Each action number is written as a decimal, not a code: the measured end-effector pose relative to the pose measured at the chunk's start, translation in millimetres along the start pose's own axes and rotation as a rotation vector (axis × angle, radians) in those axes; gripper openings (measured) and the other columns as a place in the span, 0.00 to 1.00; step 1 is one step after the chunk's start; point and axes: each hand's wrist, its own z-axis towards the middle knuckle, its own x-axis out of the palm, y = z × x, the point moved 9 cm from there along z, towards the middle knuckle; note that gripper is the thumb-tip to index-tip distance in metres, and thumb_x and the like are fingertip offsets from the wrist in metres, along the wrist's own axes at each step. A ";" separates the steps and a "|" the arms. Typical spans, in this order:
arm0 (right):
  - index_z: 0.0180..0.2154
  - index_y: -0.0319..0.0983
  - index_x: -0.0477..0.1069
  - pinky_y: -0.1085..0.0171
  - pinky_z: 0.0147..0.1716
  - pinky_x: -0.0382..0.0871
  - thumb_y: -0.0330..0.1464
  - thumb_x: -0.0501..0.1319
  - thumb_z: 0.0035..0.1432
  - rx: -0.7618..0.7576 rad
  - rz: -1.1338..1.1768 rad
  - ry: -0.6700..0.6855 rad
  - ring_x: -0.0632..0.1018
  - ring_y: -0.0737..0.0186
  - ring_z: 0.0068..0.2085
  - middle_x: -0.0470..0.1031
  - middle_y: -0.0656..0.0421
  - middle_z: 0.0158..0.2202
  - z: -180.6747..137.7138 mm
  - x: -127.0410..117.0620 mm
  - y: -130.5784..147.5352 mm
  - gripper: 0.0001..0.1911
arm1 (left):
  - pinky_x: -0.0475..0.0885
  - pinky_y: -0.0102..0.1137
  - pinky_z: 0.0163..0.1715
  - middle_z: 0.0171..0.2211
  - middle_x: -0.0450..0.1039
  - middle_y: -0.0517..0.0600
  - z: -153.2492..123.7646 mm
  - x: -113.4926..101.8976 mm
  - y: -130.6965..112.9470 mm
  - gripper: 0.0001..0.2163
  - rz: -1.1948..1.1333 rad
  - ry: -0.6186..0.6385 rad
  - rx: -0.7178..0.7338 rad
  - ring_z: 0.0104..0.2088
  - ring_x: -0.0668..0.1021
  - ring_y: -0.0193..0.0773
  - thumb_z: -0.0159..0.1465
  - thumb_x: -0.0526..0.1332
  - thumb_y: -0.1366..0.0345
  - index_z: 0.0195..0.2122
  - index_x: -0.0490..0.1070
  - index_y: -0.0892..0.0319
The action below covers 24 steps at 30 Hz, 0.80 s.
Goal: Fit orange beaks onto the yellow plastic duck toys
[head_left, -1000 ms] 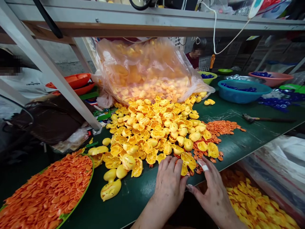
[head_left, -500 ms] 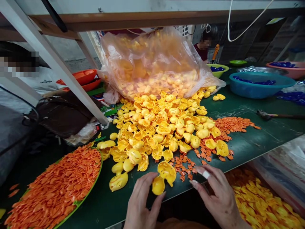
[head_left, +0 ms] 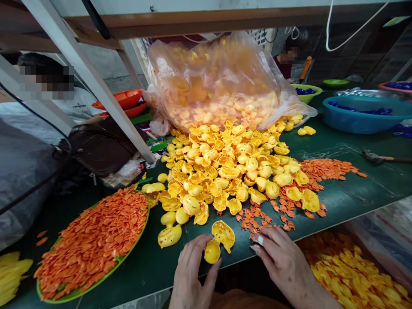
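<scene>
My left hand (head_left: 193, 270) sits at the near edge of the green table (head_left: 354, 197). Its thumb and fingers close on a hollow yellow duck half (head_left: 220, 241) that lies open side up. My right hand (head_left: 283, 262) is beside it, fingers bent and pressed together. Their tips rest at the near edge of a scatter of small orange pieces (head_left: 257, 219); I cannot see whether they hold one. A big heap of yellow duck halves (head_left: 231, 171) lies just beyond both hands. A whole yellow duck (head_left: 169, 235) lies left of my left hand.
A green-rimmed plate (head_left: 137, 246) heaped with orange pieces is at the left. Behind the heap, a clear bag (head_left: 219, 81) holds more yellow halves. A blue basin (head_left: 363, 118) and green bowl (head_left: 305, 92) stand at the back right. A slanted metal strut (head_left: 90, 81) crosses left. Two people sit further off.
My left hand drew one yellow duck half out of the heap to the table's near edge. My right hand pulled back and curled its fingers at the orange pieces.
</scene>
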 end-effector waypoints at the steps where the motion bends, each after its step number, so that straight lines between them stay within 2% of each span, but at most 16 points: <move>1: 0.43 0.38 0.69 0.55 0.39 0.69 0.27 0.52 0.63 -0.017 0.006 0.012 0.72 0.56 0.40 0.71 0.53 0.39 -0.5 -0.1 2.3 0.09 | 0.73 0.35 0.47 0.47 0.70 0.52 -0.3 -0.1 0.4 0.20 -0.003 0.002 -0.004 0.48 0.74 0.39 0.61 0.60 0.60 0.53 0.59 0.53; 6: 0.42 0.38 0.71 0.60 0.36 0.73 0.31 0.50 0.64 -0.151 0.014 0.058 0.75 0.57 0.39 0.74 0.53 0.38 -2.4 -4.5 19.0 0.12 | 0.73 0.36 0.46 0.47 0.70 0.52 -2.7 -0.3 1.2 0.20 -0.022 0.016 -0.018 0.47 0.74 0.40 0.61 0.60 0.61 0.54 0.58 0.52; 11: 0.40 0.38 0.72 0.62 0.42 0.72 0.22 0.48 0.62 -0.368 -0.043 -0.026 0.78 0.62 0.39 0.78 0.56 0.38 -8.8 -10.4 35.3 0.16 | 0.73 0.36 0.47 0.47 0.70 0.52 -6.2 2.6 6.4 0.22 -0.051 0.038 -0.066 0.48 0.74 0.39 0.60 0.60 0.61 0.55 0.57 0.52; 14: 0.40 0.36 0.72 0.62 0.42 0.73 0.21 0.47 0.62 -0.404 -0.029 -0.049 0.78 0.62 0.39 0.79 0.55 0.38 -9.6 -9.9 39.2 0.16 | 0.73 0.37 0.48 0.48 0.70 0.52 -6.3 3.1 7.5 0.21 -0.064 0.041 -0.070 0.49 0.74 0.40 0.61 0.60 0.61 0.54 0.58 0.52; 18: 0.41 0.34 0.71 0.63 0.41 0.73 0.21 0.49 0.61 -0.378 0.074 -0.085 0.78 0.62 0.39 0.78 0.54 0.35 -5.8 -11.2 43.5 0.14 | 0.73 0.37 0.47 0.47 0.71 0.54 -5.5 -3.5 6.3 0.19 -0.106 0.020 -0.067 0.48 0.75 0.41 0.62 0.59 0.60 0.53 0.60 0.53; 21: 0.39 0.36 0.69 0.64 0.37 0.73 0.21 0.52 0.59 -0.245 0.202 -0.069 0.77 0.63 0.35 0.76 0.55 0.32 -1.8 -6.7 34.8 0.10 | 0.73 0.32 0.43 0.45 0.73 0.54 -5.5 -10.6 4.0 0.15 -0.181 0.019 -0.100 0.44 0.76 0.39 0.63 0.56 0.59 0.50 0.64 0.54; 24: 0.38 0.38 0.67 0.63 0.34 0.72 0.24 0.54 0.59 -0.084 0.249 -0.040 0.75 0.63 0.34 0.74 0.57 0.32 -0.8 0.5 21.4 0.06 | 0.73 0.27 0.34 0.34 0.75 0.49 -5.6 -14.0 7.4 0.13 -0.239 0.022 -0.230 0.33 0.78 0.34 0.66 0.51 0.58 0.48 0.64 0.55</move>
